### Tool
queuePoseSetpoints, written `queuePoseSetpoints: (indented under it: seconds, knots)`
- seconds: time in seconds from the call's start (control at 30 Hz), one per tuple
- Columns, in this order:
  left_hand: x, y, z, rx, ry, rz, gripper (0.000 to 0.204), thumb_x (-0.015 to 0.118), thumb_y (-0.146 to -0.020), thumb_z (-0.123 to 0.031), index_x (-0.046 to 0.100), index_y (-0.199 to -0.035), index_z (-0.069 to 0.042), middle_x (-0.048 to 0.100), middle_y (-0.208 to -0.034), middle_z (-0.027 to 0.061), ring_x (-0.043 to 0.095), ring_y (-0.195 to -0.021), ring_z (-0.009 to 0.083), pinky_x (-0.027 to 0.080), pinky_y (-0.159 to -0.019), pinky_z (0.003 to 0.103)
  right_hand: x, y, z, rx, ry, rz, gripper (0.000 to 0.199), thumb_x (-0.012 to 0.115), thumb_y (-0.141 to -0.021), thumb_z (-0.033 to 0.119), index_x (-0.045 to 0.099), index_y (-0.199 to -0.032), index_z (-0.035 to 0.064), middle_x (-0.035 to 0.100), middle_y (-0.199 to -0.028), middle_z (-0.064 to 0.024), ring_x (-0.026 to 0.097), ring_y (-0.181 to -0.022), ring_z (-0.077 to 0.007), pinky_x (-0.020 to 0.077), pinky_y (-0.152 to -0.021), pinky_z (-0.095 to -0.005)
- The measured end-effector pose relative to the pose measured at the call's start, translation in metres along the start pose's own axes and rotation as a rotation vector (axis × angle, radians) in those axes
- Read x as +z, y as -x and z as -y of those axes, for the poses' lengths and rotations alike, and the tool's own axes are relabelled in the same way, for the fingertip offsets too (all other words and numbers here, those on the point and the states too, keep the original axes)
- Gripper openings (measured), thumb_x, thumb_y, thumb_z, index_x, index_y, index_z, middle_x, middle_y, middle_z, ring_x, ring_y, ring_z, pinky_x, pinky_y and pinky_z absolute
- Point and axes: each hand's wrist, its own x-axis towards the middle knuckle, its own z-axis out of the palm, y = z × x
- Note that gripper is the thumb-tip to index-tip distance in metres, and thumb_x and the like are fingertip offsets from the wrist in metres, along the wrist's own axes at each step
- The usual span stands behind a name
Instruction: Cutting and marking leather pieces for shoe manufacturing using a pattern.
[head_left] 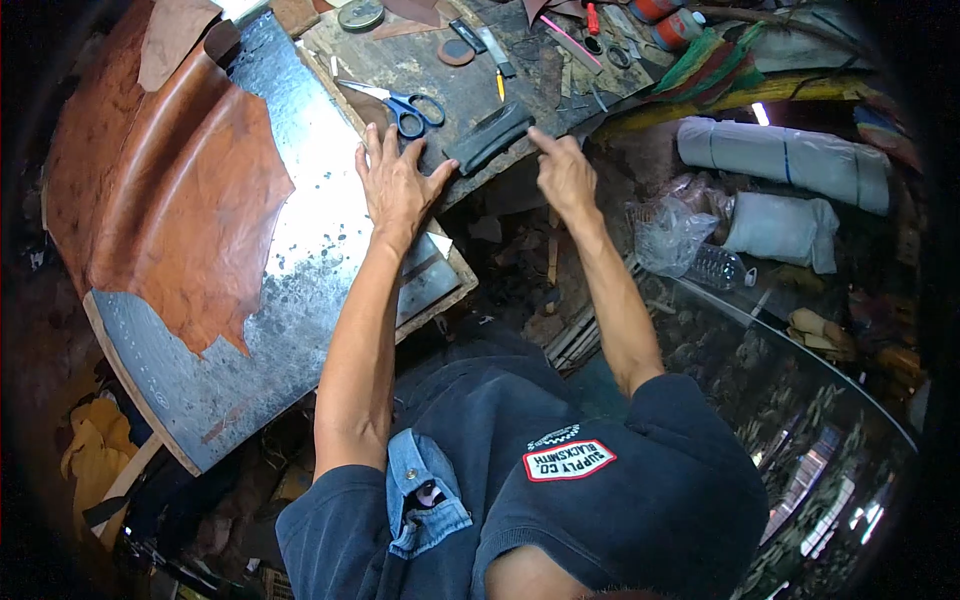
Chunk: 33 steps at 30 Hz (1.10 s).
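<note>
A dark grey oblong piece, like a leather case or pad, lies at the near edge of the worn workbench. My left hand rests palm down to its left, fingers spread, the thumb tip at the piece's left end. At the opposite end, the index finger of my right hand reaches out to the piece's edge. Its other fingers are curled, and what they may hold is hidden. Scissors with blue handles lie just beyond my left fingertips. A small yellow tool is on the bench behind the piece.
A large brown leather hide covers part of a metal-topped table at left. Across the bench lie a round tin, a brown disc and a pink strip. Plastic-wrapped rolls and a glass panel stand right.
</note>
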Motion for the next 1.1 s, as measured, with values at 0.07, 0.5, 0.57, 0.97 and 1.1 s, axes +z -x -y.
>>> queuePoseSetpoints:
  seconds: [0.07,0.5,0.57,0.97,1.1]
  knots:
    - [0.000,-0.001,0.000,-0.002,0.012,0.003,0.055,0.068,-0.079,-0.055,0.071,-0.112,-0.011,0.050,-0.137,0.0197,0.028,-0.140,0.0377,0.016,-0.114,0.052,0.001,-0.002,-0.003,0.064,0.005,0.108,0.040,0.056,-0.086,0.005,0.067,-0.119,0.0247,0.052,-0.085,-0.0098,0.059,-0.081,-0.0306,0.0515,-0.072,-0.0438]
    - [0.002,0.000,0.000,-0.005,0.008,0.001,0.056,0.068,-0.079,-0.055,0.071,-0.112,-0.010,0.049,-0.139,0.0200,0.027,-0.141,0.0379,0.016,-0.114,0.052,-0.002,0.001,0.008,-0.038,-0.015,0.089,0.039,0.057,-0.085,0.002,0.068,-0.115,0.0232,0.055,-0.082,-0.0122,0.059,-0.074,-0.0317,0.0506,-0.066,-0.0443]
    - [0.001,-0.001,0.000,-0.010,0.023,0.013,0.056,0.069,-0.079,-0.055,0.070,-0.113,-0.010,0.049,-0.139,0.0198,0.027,-0.141,0.0381,0.016,-0.114,0.052,0.000,0.001,0.005,-0.049,0.037,0.097,0.040,0.057,-0.085,0.002,0.068,-0.117,0.0236,0.055,-0.083,-0.0114,0.059,-0.074,-0.0318,0.0505,-0.066,-0.0447]
    - [0.001,-0.001,0.000,-0.009,0.016,0.020,0.054,0.069,-0.079,-0.054,0.070,-0.113,-0.012,0.048,-0.141,0.0200,0.027,-0.141,0.0380,0.015,-0.115,0.052,-0.001,0.003,0.005,-0.105,0.007,0.147,0.041,0.058,-0.085,0.005,0.066,-0.119,0.0247,0.053,-0.087,-0.0105,0.059,-0.080,-0.0308,0.0505,-0.068,-0.0424]
    - [0.000,-0.002,0.000,-0.007,0.009,0.024,0.054,0.069,-0.079,-0.054,0.070,-0.113,-0.012,0.048,-0.141,0.0194,0.026,-0.141,0.0374,0.015,-0.115,0.052,-0.001,0.002,0.003,-0.047,0.018,0.207,0.040,0.058,-0.085,0.005,0.066,-0.119,0.0236,0.053,-0.086,-0.0115,0.059,-0.079,-0.0319,0.0501,-0.068,-0.0434]
